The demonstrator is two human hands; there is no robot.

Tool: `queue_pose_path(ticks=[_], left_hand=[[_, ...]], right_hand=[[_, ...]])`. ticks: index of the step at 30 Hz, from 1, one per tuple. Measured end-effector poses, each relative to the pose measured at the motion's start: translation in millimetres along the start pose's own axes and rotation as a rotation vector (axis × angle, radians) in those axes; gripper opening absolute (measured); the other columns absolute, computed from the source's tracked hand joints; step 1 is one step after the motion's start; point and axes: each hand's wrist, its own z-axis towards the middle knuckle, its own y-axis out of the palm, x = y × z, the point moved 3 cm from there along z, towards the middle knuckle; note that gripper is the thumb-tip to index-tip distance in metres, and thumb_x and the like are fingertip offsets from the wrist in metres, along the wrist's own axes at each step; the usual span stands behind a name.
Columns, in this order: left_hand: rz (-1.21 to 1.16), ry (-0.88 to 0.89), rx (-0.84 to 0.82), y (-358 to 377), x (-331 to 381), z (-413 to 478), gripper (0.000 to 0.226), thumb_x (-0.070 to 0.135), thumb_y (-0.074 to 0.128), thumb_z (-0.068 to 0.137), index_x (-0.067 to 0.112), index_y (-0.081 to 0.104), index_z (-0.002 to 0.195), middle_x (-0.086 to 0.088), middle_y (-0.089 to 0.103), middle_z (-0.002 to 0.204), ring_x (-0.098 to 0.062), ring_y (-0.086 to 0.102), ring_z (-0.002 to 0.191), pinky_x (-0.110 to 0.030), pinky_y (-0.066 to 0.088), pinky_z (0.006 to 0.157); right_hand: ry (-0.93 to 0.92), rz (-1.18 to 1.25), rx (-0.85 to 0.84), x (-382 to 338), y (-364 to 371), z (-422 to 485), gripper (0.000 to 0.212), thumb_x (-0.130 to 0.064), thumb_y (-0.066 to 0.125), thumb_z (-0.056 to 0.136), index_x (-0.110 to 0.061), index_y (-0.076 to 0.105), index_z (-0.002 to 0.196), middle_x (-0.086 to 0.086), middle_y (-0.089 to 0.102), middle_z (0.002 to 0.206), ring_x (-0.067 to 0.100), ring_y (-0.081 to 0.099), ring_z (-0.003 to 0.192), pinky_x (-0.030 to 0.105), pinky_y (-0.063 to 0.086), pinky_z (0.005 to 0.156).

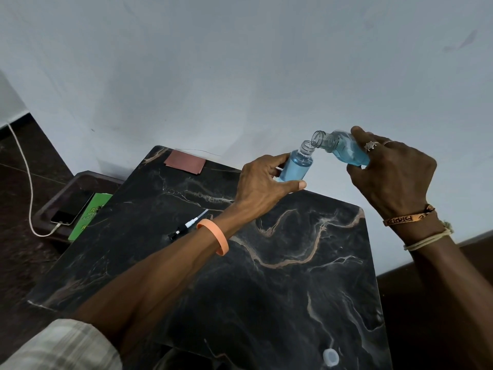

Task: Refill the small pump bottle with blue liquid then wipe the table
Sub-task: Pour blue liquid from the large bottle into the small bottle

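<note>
My left hand (262, 182) grips the small clear bottle (297, 165), which is uncapped, almost upright and nearly full of blue liquid. My right hand (392, 172) holds a larger clear bottle (344, 146) of blue liquid, tilted with its open mouth just above the small bottle's neck. Both bottles hang above the far edge of the black marble table (266, 276). The pump head (188, 225) with its thin tube lies on the table left of my left wrist. A brown cloth (185, 162) lies at the table's far left corner.
A pale bottle cap (330, 357) lies near the table's front edge. Left of the table, a dark tray (66, 188) holds a phone (72, 208) on a white charging cable (25, 166) and a green booklet (90, 214). A pale wall rises behind the table.
</note>
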Motion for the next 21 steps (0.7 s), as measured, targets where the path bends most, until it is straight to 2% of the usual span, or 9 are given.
queue_pose_path(ticks=[14,21], left_hand=[[0.003,-0.005,-0.012,-2.5,1.1,-2.5,0.061,0.042,0.089,0.069,0.029,0.069,0.124,0.007,0.075,0.106,-0.007,0.071,0.088,-0.038,0.061,0.077],[0.007,-0.004,-0.01,-3.5,3.5,-3.4,0.062,0.041,0.089,0.069,0.028,0.068,0.125,0.007,0.075,0.105,-0.008,0.071,0.087,-0.038,0.061,0.077]], right_hand=[[0.011,-0.02,-0.004,-2.4,-2.4,-1.3,0.052,-0.015,0.075,0.07,-0.018,0.069,0.122,0.01,0.074,0.105,0.036,0.07,0.08,0.029,0.043,0.058],[0.009,-0.014,0.004,-2.6,-4.6,-1.4,0.051,-0.014,0.076,0.07,-0.018,0.07,0.121,0.01,0.075,0.102,0.037,0.069,0.076,0.029,0.042,0.056]])
